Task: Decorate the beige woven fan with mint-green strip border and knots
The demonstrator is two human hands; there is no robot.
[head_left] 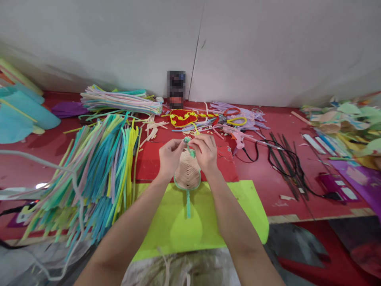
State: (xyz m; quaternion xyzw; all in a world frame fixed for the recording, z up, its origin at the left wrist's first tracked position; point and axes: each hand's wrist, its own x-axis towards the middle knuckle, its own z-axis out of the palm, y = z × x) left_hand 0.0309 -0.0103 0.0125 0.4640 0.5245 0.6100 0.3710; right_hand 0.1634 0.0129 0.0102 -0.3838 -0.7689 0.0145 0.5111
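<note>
My left hand point(172, 156) and my right hand point(205, 152) meet over the middle of the table. Between their fingertips is a small green curl of pipe cleaner point(187, 140), pinched from both sides. Part of it is hidden by my fingers. Right below lies a rounded fan-like piece point(188, 173) of beige pipe cleaners in a ribbed V pattern, with a green edge. A short green stem point(188, 204) runs down from it over the yellow-green sheet point(166, 222). Whether the curl is joined to the fan-like piece, I cannot tell.
Bundles of coloured pipe cleaners point(101, 167) lie on the left. Behind my hands are a red and yellow piece point(183, 118) and yellow-handled scissors point(236, 120). A pink glue gun point(238, 137) with a black cord is to the right, near dark sticks point(284, 167).
</note>
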